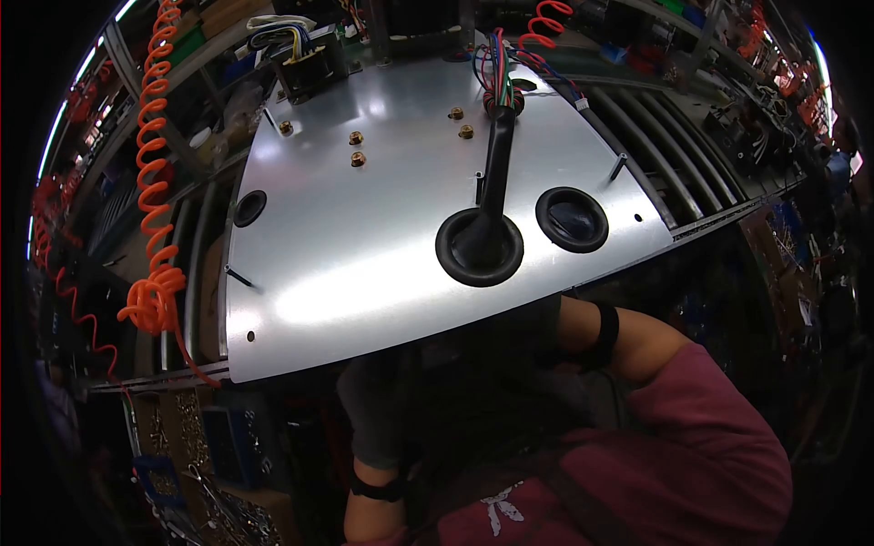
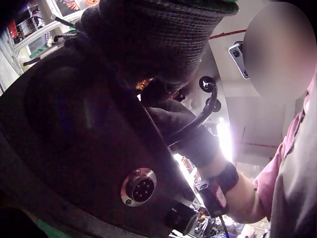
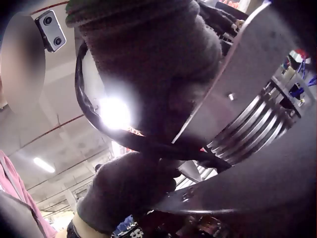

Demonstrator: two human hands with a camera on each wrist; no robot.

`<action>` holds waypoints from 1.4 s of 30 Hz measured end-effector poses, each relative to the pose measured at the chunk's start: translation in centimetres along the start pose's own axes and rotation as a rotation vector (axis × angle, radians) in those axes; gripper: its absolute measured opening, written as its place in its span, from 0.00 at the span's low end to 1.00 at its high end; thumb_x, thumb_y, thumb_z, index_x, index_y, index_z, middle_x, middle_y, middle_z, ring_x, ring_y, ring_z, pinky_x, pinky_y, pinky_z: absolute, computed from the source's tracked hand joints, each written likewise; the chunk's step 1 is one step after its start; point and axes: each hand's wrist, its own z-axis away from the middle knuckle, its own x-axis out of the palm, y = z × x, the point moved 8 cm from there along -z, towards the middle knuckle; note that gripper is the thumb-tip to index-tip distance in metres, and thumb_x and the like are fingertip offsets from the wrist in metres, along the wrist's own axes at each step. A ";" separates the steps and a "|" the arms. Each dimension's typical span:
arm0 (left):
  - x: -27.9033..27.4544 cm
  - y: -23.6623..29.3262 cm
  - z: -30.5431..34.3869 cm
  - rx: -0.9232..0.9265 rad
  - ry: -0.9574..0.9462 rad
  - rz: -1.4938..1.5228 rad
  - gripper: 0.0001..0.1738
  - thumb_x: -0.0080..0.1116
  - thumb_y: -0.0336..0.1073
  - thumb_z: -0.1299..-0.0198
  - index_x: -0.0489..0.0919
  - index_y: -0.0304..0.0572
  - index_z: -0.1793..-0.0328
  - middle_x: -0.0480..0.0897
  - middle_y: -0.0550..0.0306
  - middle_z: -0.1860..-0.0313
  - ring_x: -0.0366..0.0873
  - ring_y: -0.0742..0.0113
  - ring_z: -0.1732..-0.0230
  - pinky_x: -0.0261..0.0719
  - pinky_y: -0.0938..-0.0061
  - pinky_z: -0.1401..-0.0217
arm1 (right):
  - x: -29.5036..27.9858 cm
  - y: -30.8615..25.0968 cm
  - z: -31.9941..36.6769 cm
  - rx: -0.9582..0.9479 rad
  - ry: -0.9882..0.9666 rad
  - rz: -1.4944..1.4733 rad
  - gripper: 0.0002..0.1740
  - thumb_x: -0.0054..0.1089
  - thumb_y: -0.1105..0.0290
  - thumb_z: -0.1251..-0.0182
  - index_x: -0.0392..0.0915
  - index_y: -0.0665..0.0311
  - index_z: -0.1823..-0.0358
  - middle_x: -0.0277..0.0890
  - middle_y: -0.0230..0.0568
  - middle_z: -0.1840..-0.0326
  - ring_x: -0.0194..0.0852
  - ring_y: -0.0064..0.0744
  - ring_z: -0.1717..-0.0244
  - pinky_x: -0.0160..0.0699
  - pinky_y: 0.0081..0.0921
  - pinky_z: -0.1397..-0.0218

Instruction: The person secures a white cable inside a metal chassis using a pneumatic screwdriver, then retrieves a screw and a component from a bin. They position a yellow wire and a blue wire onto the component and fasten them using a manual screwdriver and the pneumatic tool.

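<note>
Both hands wear dark grey gloves and are beneath the front edge of a shiny metal panel [image 1: 364, 237]. The left hand [image 1: 371, 414] shows mostly its glove cuff in the head view; its fingers are in shadow. Close to it is the right hand [image 2: 185, 131], seen from the left wrist; the right wrist view shows that hand's glove [image 3: 148, 59] large at the top. A black cable [image 3: 94, 119] loops down and crosses between the two gloves. Beside the hands in the left wrist view stands a dark panel [image 2: 74, 148] with a round multi-pin connector [image 2: 140, 188]. I cannot tell what the fingers grip.
On the metal panel are black rubber grommets [image 1: 572, 219], brass-coloured nuts and upright studs. A black-sleeved wire bundle [image 1: 498, 164] rises from one grommet. Rollers [image 1: 669, 146] run under the panel. An orange coiled hose [image 1: 155, 182] hangs at left, above bins of small parts [image 1: 173, 437].
</note>
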 end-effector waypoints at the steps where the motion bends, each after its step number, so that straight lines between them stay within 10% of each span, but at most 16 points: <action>1: 0.0 0.0 0.0 -0.007 0.010 0.001 0.14 0.60 0.26 0.40 0.79 0.27 0.49 0.85 0.52 0.61 0.80 0.74 0.60 0.77 0.79 0.57 | 0.1 -0.1 -0.2 0.031 0.004 0.124 0.11 0.55 0.76 0.38 0.78 0.67 0.54 0.80 0.37 0.62 0.79 0.26 0.63 0.78 0.22 0.63; 12: 0.2 0.8 -0.1 0.027 0.020 -0.052 0.13 0.60 0.25 0.41 0.79 0.26 0.50 0.84 0.51 0.61 0.81 0.72 0.59 0.77 0.78 0.57 | 0.9 -2.3 -0.2 -0.123 0.017 0.674 0.11 0.59 0.68 0.42 0.77 0.67 0.60 0.78 0.43 0.68 0.79 0.33 0.69 0.77 0.27 0.67; 14: -0.3 1.3 -0.2 0.078 0.113 -0.053 0.09 0.64 0.28 0.45 0.81 0.31 0.59 0.84 0.44 0.69 0.84 0.57 0.68 0.78 0.71 0.65 | 1.0 -1.8 -0.1 -0.144 -0.030 0.670 0.13 0.60 0.67 0.43 0.77 0.67 0.59 0.79 0.43 0.67 0.80 0.34 0.68 0.77 0.28 0.67; 17: -0.3 0.6 -0.1 0.068 0.109 0.005 0.07 0.63 0.27 0.44 0.81 0.31 0.61 0.84 0.44 0.70 0.84 0.57 0.68 0.77 0.72 0.66 | -0.1 -0.1 0.1 -0.093 0.026 0.346 0.14 0.60 0.65 0.43 0.78 0.65 0.59 0.79 0.43 0.67 0.80 0.37 0.68 0.78 0.29 0.66; 24: -0.2 0.7 0.0 0.076 0.098 0.017 0.09 0.64 0.27 0.44 0.80 0.29 0.59 0.83 0.44 0.71 0.81 0.65 0.71 0.75 0.74 0.68 | 0.6 0.1 -0.3 0.118 -0.082 0.603 0.13 0.61 0.66 0.45 0.80 0.64 0.60 0.79 0.43 0.67 0.80 0.39 0.66 0.78 0.31 0.63; 30: -0.3 0.2 0.5 0.102 0.056 0.005 0.12 0.62 0.26 0.45 0.80 0.30 0.54 0.83 0.45 0.68 0.81 0.62 0.70 0.76 0.73 0.65 | -0.1 -2.1 0.3 -0.155 -0.042 0.782 0.12 0.60 0.66 0.44 0.81 0.62 0.59 0.80 0.44 0.66 0.80 0.39 0.65 0.79 0.32 0.62; 32: -1.2 0.4 1.0 0.171 0.221 -0.105 0.18 0.64 0.29 0.48 0.79 0.31 0.50 0.82 0.43 0.62 0.81 0.54 0.62 0.79 0.69 0.59 | -0.9 -7.0 2.5 -0.580 0.152 1.164 0.12 0.59 0.68 0.41 0.80 0.63 0.57 0.80 0.43 0.64 0.80 0.39 0.63 0.79 0.31 0.61; 34: -1.0 2.8 1.4 0.220 0.220 -0.293 0.17 0.62 0.27 0.46 0.78 0.30 0.49 0.81 0.44 0.58 0.80 0.56 0.56 0.79 0.69 0.54 | -6.6 -2.3 3.7 -0.064 0.218 0.877 0.13 0.59 0.69 0.39 0.79 0.64 0.54 0.80 0.42 0.62 0.80 0.39 0.62 0.79 0.32 0.59; 37: -0.1 4.3 1.9 0.358 0.281 -0.647 0.21 0.62 0.24 0.46 0.75 0.32 0.44 0.77 0.45 0.52 0.76 0.55 0.47 0.78 0.69 0.48 | -9.5 -4.0 9.1 0.025 0.338 0.650 0.15 0.58 0.71 0.37 0.77 0.64 0.49 0.80 0.43 0.61 0.79 0.35 0.62 0.78 0.31 0.58; 42: 0.7 0.8 1.1 0.069 0.224 -0.529 0.30 0.65 0.23 0.49 0.70 0.36 0.38 0.65 0.47 0.37 0.69 0.54 0.39 0.80 0.63 0.44 | -10.4 -1.1 11.7 0.216 0.389 0.638 0.24 0.63 0.63 0.38 0.74 0.56 0.41 0.79 0.45 0.54 0.81 0.37 0.56 0.78 0.31 0.53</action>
